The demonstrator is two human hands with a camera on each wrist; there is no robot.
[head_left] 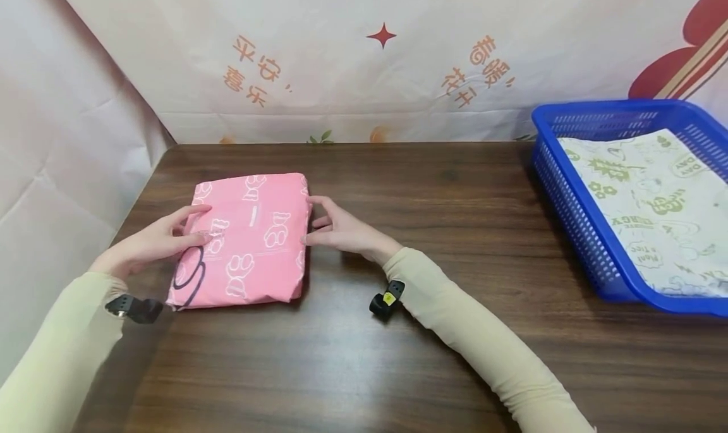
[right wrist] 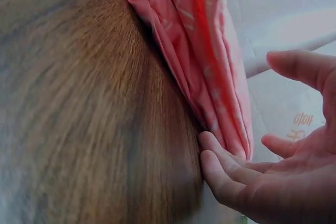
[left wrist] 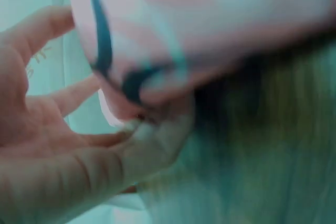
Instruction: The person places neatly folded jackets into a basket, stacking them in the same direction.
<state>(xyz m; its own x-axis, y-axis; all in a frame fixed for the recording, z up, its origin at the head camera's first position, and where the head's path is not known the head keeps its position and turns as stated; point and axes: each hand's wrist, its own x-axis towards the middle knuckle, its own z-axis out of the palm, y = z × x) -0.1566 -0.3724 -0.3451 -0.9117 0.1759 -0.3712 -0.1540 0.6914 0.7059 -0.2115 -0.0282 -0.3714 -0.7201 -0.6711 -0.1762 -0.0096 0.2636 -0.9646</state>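
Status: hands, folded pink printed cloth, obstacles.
Left hand at folded pink printed cloth, left side; right hand at its right edge. Cloth on brown wood-grain table. No obstacle seen; blue perforated plastic basket off right.

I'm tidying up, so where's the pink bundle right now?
In the head view, the pink bundle is on the left of the table, between the left hand and the right hand.
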